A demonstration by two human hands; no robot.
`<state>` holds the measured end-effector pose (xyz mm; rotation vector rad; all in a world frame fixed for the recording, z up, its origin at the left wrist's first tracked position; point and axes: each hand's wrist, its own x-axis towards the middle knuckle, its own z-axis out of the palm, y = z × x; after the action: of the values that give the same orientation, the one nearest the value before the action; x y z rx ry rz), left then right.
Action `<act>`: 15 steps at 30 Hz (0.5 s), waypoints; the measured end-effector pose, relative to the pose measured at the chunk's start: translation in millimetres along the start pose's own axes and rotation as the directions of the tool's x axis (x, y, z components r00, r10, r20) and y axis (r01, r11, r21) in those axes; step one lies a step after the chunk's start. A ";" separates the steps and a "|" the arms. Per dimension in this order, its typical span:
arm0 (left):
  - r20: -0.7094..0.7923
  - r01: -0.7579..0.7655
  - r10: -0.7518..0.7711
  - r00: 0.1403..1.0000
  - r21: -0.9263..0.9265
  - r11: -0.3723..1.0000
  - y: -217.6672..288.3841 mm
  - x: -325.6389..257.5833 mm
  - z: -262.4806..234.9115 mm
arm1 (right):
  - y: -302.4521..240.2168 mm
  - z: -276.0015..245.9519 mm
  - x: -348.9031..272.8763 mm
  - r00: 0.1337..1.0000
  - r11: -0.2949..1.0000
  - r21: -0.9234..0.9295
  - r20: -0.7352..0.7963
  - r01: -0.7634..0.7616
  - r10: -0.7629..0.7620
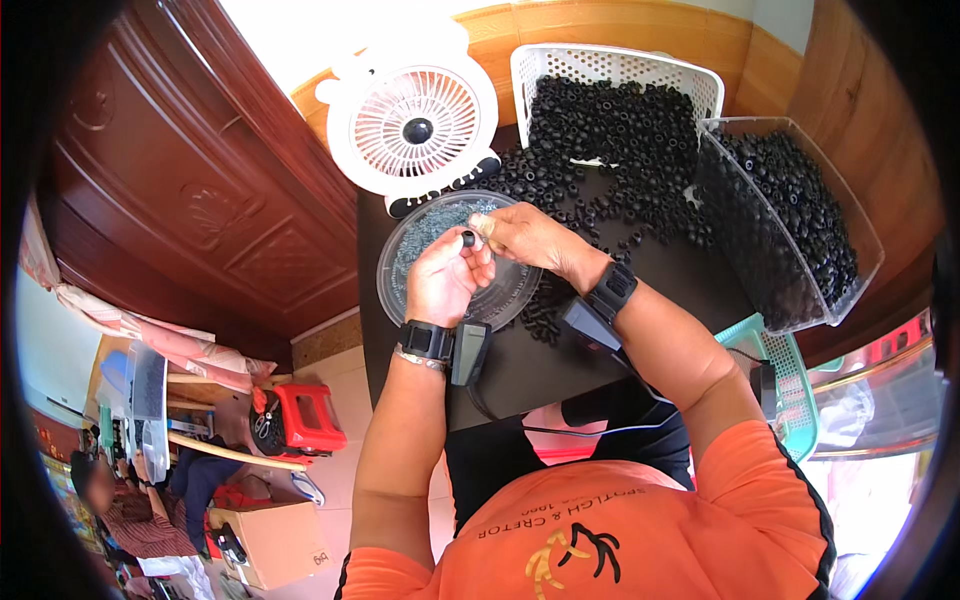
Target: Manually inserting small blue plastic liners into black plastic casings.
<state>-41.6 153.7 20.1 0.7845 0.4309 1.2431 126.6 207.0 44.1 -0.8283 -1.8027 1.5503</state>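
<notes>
My left hand (440, 285) pinches a small black hollow plastic part (467, 239) between thumb and fingers, its round opening facing up. Against it, my right hand (535, 238) is closed in a pinch, with a pale wrapping on a fingertip; whatever it grips is too small to make out. Both hands are over a round clear plastic bowl (392, 290) holding many tiny blue-grey pieces (420, 232). Loose black parts (640, 195) of the same sort lie heaped on the dark table (650, 290) beyond and right of my right hand.
A white fan (415, 130) stands behind the bowl. At the back is a white perforated basket (620, 65) of black parts; a clear bin (770, 240) of them stands right. A green basket (790, 385) sits lower right. Another person (130, 500) works far left, near a cardboard box (275, 545).
</notes>
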 end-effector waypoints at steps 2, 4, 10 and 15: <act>0.027 0.005 -0.006 1.000 0.009 1.000 2.1 -1.2 -1.8 | -5.4 1.0 -3.3 1.000 0.999 0.032 0.020 0.008 -0.009; 0.096 0.002 -0.005 0.995 0.024 1.000 2.8 -1.8 -1.9 | -0.8 -2.7 -0.9 1.000 1.000 0.025 0.022 0.015 -0.015; -0.024 -0.026 0.028 0.999 0.067 0.997 -0.4 -1.8 7.1 | -1.1 -7.6 -1.9 0.997 0.987 -0.152 -0.048 0.051 -0.059; 0.056 0.008 -0.016 0.998 0.126 0.992 0.1 -2.2 5.2 | 12.1 -4.4 3.5 0.999 0.998 -0.058 0.048 0.029 -0.026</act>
<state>-38.7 150.2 23.4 0.9213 0.4704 1.1878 128.7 213.9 32.9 -0.7968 -1.8935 1.5172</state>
